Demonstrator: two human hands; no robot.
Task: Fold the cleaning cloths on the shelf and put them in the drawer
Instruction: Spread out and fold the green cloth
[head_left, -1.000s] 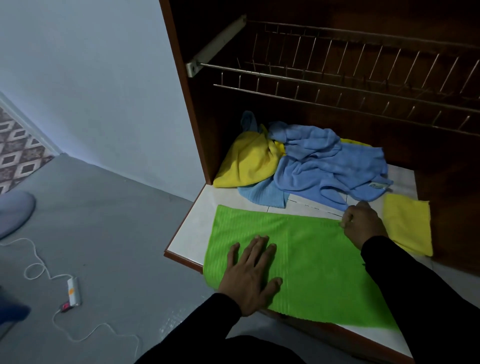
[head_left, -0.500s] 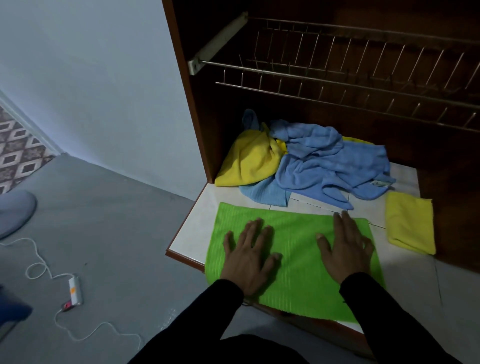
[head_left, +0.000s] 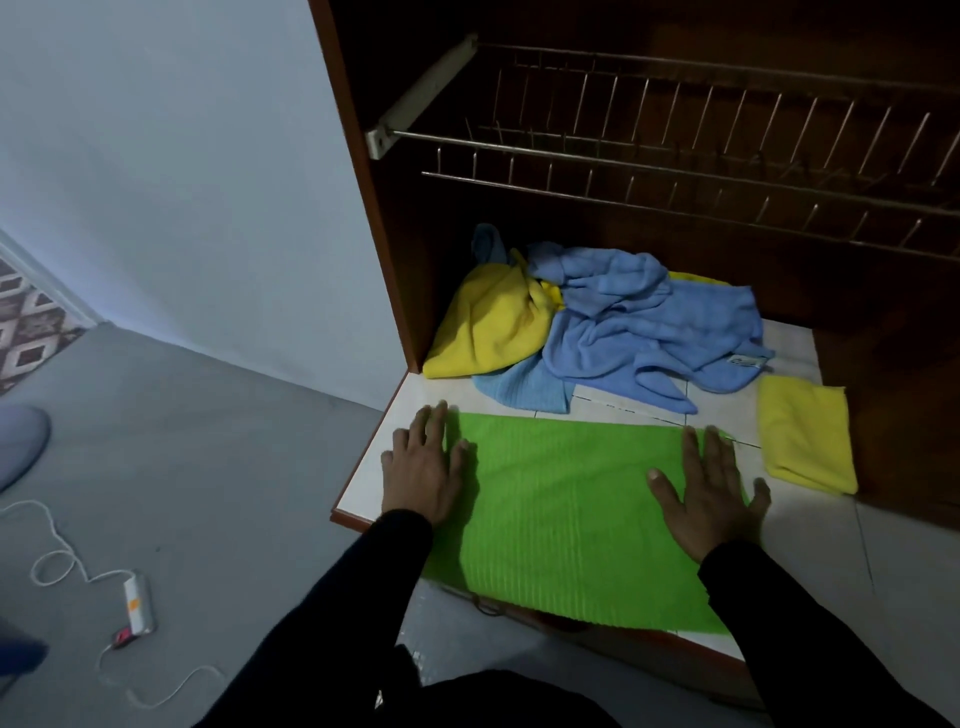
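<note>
the dark wooden cabinet (head_left: 363, 208) is framing everything here, with a wire rack (head_left: 675, 150) hanging overhead, so there is not going to be much headroom for lifting anything high. below it the white tiled shelf (head_left: 374, 467) is carrying the load, and its front edge is sitting right at the person's knees.

the green cloth (head_left: 571, 509) is lying spread flat across the front of that shelf, and its near edge is hanging slightly over the lip, likely so the whole sheet gets a flat bed for the fold. behind it the crumpled pile is waiting against the back wall: a big blue cloth (head_left: 649, 332) is draping over a yellow cloth (head_left: 488, 327), both looking unfolded. off to the right a folded yellow cloth (head_left: 805, 436) is sitting just beside the green one, parked out of the way, it seems.

both hands are lying flat with fingers straight, gripping nothing. the left hand (head_left: 426, 467) is pressing the cloth's left edge, half on bare tile, and the right hand (head_left: 711, 493) is pressing the right end. well apart like that, they are probably smoothing and pinning it taut. bare tile is showing between the green cloth and the pile, and that looks like room enough to fold. no drawer is showing.
</note>
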